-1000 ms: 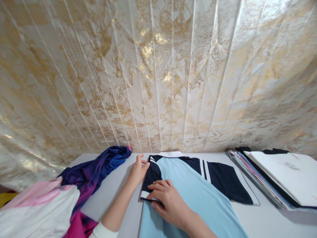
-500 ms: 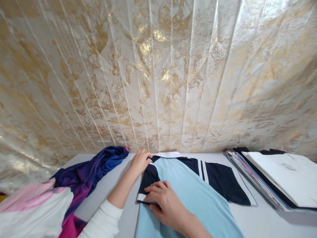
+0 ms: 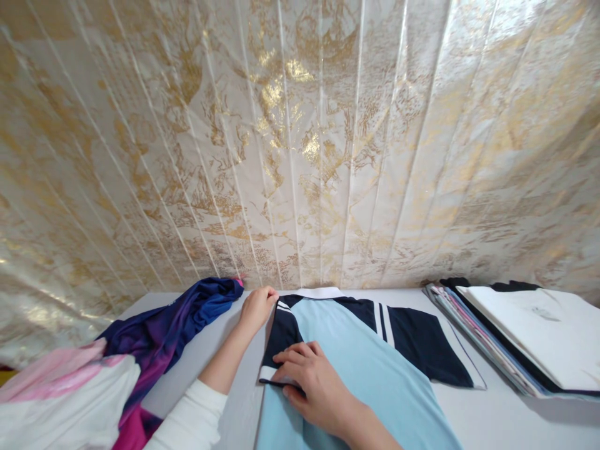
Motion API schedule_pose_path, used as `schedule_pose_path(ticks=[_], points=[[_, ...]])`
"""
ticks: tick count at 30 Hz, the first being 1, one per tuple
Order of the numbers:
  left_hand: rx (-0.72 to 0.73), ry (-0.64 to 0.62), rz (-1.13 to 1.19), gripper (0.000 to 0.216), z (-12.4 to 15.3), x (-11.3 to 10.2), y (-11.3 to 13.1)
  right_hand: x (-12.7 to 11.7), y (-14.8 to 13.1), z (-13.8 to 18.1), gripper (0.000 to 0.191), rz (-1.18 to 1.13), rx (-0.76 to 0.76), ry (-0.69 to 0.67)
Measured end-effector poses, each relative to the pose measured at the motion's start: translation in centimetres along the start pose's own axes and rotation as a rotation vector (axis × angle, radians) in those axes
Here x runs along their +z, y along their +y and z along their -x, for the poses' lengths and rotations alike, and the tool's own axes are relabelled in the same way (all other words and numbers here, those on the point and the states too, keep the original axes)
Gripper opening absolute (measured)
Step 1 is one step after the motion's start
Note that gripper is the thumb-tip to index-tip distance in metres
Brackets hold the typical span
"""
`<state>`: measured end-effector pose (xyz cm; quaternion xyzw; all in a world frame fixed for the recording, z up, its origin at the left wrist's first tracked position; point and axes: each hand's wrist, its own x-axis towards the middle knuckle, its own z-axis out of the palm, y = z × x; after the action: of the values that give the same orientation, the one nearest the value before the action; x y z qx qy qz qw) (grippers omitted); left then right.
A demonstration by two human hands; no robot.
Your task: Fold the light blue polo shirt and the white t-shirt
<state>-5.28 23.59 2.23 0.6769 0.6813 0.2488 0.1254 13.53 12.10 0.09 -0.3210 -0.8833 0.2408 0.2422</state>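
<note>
A light blue shirt (image 3: 365,369) with navy sleeves and white stripes lies on the table, its white collar (image 3: 319,292) toward the wall. Its left-hand side is folded inward, so the navy sleeve (image 3: 281,337) lies over the blue body. My left hand (image 3: 257,310) is closed at the folded shoulder corner, fingertips pinching the fabric edge. Flat across the folded sleeve near its white cuff rests my right hand (image 3: 313,386), fingers extended and thumb by the cuff's edge. The other navy sleeve (image 3: 422,340) spreads out to the right.
Left of the shirt lies a crumpled heap of clothes: a blue-purple garment (image 3: 178,325) and a pink and white one (image 3: 70,400). At right is a stack of folded clothes (image 3: 529,337), white on top. A gold-patterned covering (image 3: 300,156) rises behind the white table (image 3: 497,419).
My left hand has shifted slightly left, from lying over the shoulder to its outer corner, uncovering the white stripes there. My right hand stays in place.
</note>
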Motion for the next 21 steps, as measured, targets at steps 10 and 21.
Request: schedule_pose_path(ticks=[10, 21], points=[[0.031, 0.051, 0.123, 0.014, -1.0, -2.7, -1.0, 0.0, -0.1, 0.1, 0.031, -0.006, -0.002, 0.005], [0.167, -0.173, 0.145, 0.02, -1.3, -0.9, 0.3, -0.2, -0.4, 0.1, 0.031, 0.013, 0.008, -0.007]])
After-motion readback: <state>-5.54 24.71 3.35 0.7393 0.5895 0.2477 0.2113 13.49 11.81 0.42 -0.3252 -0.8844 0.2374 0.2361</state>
